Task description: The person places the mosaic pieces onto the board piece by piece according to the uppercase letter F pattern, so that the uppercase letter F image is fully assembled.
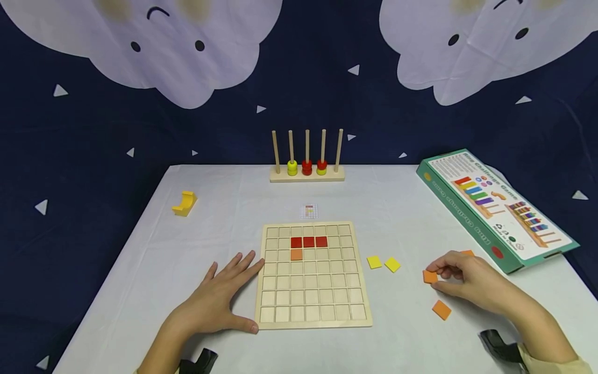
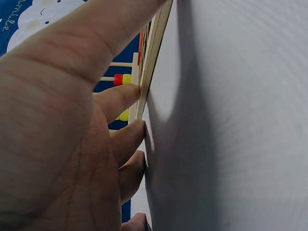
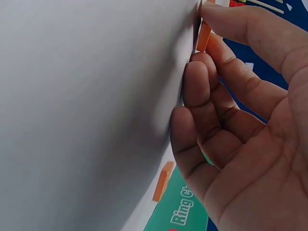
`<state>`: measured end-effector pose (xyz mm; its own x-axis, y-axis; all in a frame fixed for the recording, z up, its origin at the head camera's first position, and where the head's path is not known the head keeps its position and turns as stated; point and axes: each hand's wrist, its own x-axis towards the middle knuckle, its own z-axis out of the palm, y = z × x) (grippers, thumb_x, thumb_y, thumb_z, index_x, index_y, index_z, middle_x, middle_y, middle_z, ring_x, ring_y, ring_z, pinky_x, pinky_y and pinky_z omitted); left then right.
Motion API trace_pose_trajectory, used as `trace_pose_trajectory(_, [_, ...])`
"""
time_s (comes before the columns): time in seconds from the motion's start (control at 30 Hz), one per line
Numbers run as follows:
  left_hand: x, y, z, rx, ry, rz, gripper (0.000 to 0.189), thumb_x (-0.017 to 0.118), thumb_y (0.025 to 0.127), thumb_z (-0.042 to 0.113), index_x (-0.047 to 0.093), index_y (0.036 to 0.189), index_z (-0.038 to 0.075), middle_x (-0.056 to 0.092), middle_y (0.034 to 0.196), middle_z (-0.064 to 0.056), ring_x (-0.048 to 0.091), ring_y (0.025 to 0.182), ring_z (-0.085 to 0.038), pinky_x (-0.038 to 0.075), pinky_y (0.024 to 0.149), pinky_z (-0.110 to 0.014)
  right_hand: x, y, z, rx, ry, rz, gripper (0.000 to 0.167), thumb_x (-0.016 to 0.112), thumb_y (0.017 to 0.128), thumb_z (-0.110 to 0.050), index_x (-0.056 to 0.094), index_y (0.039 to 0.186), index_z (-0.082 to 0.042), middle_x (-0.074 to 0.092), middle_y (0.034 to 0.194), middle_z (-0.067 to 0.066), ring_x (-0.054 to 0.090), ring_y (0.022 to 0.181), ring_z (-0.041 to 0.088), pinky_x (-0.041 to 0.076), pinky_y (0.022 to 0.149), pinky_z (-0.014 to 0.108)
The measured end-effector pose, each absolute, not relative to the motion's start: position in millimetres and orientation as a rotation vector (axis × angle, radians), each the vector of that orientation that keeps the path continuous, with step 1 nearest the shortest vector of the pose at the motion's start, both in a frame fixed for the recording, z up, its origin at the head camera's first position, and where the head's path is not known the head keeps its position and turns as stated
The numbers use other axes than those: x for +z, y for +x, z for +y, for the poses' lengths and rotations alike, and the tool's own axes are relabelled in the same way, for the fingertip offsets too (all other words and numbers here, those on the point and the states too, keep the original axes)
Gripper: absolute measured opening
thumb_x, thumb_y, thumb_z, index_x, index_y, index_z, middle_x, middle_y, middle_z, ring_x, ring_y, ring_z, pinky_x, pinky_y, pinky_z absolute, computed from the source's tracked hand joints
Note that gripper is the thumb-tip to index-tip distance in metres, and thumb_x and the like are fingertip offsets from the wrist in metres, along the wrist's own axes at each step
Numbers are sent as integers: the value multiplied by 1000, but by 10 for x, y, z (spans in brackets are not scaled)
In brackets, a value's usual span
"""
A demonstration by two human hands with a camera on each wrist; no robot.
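A wooden grid board (image 1: 324, 296) lies mid-table, with a row of three red tiles (image 1: 309, 242) and one orange tile (image 1: 296, 254) below the leftmost red. Against its left edge my left hand (image 1: 219, 296) rests with fingers spread; in the left wrist view, the thumb and forefinger touch the board's side (image 2: 156, 48). My right hand (image 1: 476, 283) pinches an orange square tile (image 1: 430, 277) between thumb and forefinger at the table surface. Another orange tile (image 1: 441, 310) lies just in front of it. A third orange tile (image 3: 163, 181) is partly hidden behind that hand in the head view.
Two yellow tiles (image 1: 374, 262) lie right of the board. A small pattern card (image 1: 309, 211) sits behind it, then a peg stand (image 1: 307, 176) with red and yellow rings. The green game box (image 1: 500, 208) stands at the right, a yellow curved block (image 1: 185, 203) at far left.
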<state>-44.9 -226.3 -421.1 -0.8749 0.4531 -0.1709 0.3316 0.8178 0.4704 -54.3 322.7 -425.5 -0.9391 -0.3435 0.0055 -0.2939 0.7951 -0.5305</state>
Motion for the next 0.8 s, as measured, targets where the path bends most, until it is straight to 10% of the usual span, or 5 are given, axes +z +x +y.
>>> trace_pose_trajectory(0.8, [-4220,-456,-2266,625,600,2733,131,90,59,78,35,169,33,28,179,-3,24,166,-41,13,123,-84,-3994,-833,2568,-864,-725,2743,24,88,89,-18,75,109,-21,70,100,-16,61,89,0,55,79,24])
